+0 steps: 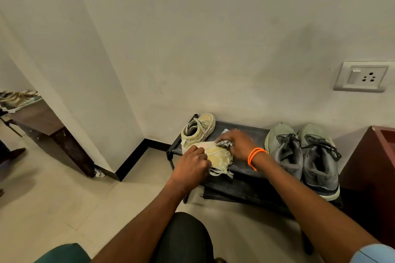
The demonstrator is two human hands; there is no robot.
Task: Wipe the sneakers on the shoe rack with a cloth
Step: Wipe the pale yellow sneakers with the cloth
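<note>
A low black shoe rack (245, 132) stands against the wall. My left hand (192, 165) grips a cream-yellow sneaker (220, 156) lying on its side over the rack's left part, laces dangling. My right hand (237, 144), with an orange band at the wrist, holds a crumpled grey-white cloth (224, 142) against that sneaker's upper edge. The matching cream sneaker (199, 129) stands upright behind it at the rack's back left corner. Two grey sneakers (303, 156) with dark laces sit side by side on the rack's right part.
A dark red-brown cabinet (372, 168) stands right of the rack. A wall socket (361, 76) is above it. A dark wooden bench (47, 132) with shoes on it sits at left past the wall corner. Pale tiled floor (64, 198) lies in front.
</note>
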